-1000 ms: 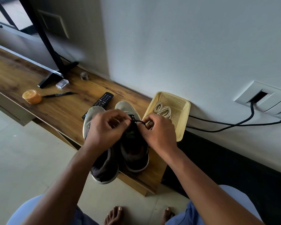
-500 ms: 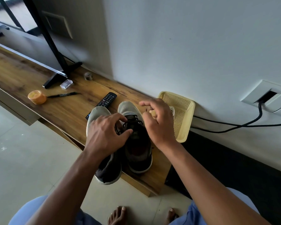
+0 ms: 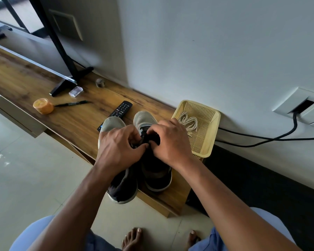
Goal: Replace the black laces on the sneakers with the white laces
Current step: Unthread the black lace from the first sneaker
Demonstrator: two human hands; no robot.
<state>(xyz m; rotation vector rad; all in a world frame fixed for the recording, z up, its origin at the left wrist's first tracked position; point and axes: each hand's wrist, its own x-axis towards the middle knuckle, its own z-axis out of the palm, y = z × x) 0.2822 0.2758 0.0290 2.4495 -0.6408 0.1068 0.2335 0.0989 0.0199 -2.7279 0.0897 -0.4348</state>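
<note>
My right hand (image 3: pixel 170 142) has come back down onto the right sneaker (image 3: pixel 152 160). A second ago it was pulling a length of black lace (image 3: pixel 149 140) out sideways toward the yellow basket (image 3: pixel 211 127); half a second ago it was lifted above the toe, open-fingered, in front of the basket. Now its fingers curl down onto the lacing, knuckles up, fingertips meeting those of my left hand (image 3: pixel 118 147) over the tongue. The stretched strand is gone from sight; only bunched lace shows between my fingers. With that hand lowered, the white laces (image 3: pixel 188 122) in the basket are uncovered again. My left hand has shifted slightly toward the right shoe.
</note>
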